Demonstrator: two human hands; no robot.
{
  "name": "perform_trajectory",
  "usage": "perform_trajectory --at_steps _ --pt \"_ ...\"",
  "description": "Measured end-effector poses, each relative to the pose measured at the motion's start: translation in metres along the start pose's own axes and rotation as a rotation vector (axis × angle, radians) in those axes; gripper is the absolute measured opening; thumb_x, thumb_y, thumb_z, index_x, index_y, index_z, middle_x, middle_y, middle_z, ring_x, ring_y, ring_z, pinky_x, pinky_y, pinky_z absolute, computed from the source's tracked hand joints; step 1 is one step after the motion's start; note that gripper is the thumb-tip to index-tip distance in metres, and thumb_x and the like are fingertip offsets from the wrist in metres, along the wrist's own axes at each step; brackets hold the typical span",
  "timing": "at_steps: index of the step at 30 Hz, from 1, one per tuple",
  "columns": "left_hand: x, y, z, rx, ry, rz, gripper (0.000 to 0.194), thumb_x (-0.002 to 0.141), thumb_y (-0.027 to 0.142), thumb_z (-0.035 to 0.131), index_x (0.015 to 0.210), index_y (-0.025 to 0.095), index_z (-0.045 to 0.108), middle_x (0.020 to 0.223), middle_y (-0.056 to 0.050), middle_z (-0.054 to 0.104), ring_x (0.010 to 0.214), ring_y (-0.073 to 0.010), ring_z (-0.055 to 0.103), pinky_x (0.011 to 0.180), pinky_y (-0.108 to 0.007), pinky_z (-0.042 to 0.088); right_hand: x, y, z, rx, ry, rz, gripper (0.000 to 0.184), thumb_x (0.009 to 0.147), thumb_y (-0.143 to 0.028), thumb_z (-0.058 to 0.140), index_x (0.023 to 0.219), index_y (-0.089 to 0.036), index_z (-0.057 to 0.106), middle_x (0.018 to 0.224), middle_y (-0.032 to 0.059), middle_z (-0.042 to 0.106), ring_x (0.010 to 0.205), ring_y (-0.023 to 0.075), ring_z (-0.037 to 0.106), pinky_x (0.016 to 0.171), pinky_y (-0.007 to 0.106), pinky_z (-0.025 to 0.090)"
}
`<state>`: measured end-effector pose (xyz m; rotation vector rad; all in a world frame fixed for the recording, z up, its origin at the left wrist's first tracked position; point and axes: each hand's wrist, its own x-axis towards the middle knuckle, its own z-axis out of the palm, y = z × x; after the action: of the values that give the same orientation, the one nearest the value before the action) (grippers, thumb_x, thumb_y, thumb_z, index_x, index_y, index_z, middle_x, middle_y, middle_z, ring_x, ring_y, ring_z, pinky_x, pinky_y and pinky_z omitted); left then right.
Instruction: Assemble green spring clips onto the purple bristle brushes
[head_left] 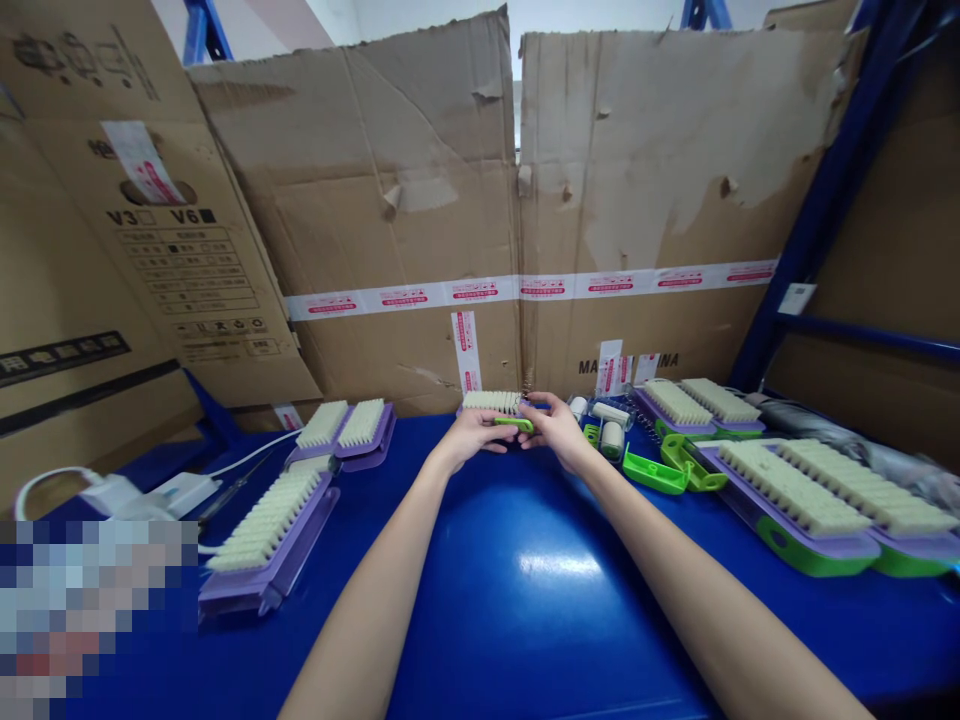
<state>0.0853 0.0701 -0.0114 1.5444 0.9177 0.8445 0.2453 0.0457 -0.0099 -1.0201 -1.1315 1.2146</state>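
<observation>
Both my arms reach far out over the blue table. My left hand and my right hand together hold a purple scrub brush with cream bristles facing up. A green handle piece sits between my fingers at the brush's underside. Whether the handle is fully seated on the brush I cannot tell.
Purple brushes without handles lie at the left. Brushes with green handles lie at the right, beside loose green handles and small white rollers. Cardboard boxes wall the back; a white cable lies left.
</observation>
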Motion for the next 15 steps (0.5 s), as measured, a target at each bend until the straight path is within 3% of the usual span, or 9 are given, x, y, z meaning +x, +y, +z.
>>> perform_trajectory --at_steps 4,6,9,11,15 --pt "-0.001 0.002 -0.003 -0.025 -0.013 0.012 0.040 0.063 0.035 0.077 0.097 0.015 0.069 0.087 -0.008 0.070 0.076 -0.0141 0.064 0.068 -0.027 0.054 0.000 -0.002 -0.005 0.075 -0.166 -0.015 0.035 0.078 -0.028 0.062 0.108 -0.018 0.047 0.061 -0.0016 0.061 0.048 0.0121 0.060 0.046 0.025 0.054" --pt "0.000 0.004 -0.002 -0.026 0.045 0.043 0.039 0.065 0.036 0.075 0.097 0.015 0.070 0.085 -0.007 0.070 0.072 -0.0137 0.064 0.066 -0.027 0.053 -0.001 -0.003 -0.005 0.106 -0.186 -0.027 0.036 0.079 -0.033 0.061 0.109 -0.018 0.048 0.064 -0.0003 0.062 0.050 0.0122 0.061 0.048 0.026 0.055" --pt "0.002 0.005 0.004 0.064 0.315 0.173 0.032 0.070 0.034 0.070 0.096 0.014 0.070 0.083 -0.006 0.071 0.070 -0.0156 0.064 0.061 -0.027 0.052 -0.002 -0.004 0.000 0.064 -0.093 -0.070 0.041 0.077 -0.038 0.063 0.110 -0.016 0.049 0.075 0.0034 0.065 0.059 0.0135 0.063 0.050 0.026 0.055" --pt "0.003 0.004 0.009 0.233 0.437 0.282 0.024 0.074 0.029 0.066 0.095 0.018 0.071 0.088 -0.006 0.071 0.078 -0.0183 0.064 0.068 -0.028 0.052 -0.001 -0.002 0.004 0.010 -0.043 -0.110 0.046 0.073 -0.035 0.068 0.111 -0.015 0.051 0.081 0.0052 0.065 0.068 0.0149 0.064 0.053 0.026 0.056" --pt "0.003 -0.001 0.020 0.569 0.403 0.448 0.026 0.081 0.023 0.057 0.105 0.024 0.068 0.101 -0.006 0.069 0.096 -0.0212 0.061 0.089 -0.032 0.044 0.002 0.003 0.009 -0.018 0.006 -0.200 0.049 0.070 -0.038 0.069 0.110 -0.013 0.053 0.079 0.0038 0.064 0.074 0.0162 0.063 0.062 0.028 0.056"
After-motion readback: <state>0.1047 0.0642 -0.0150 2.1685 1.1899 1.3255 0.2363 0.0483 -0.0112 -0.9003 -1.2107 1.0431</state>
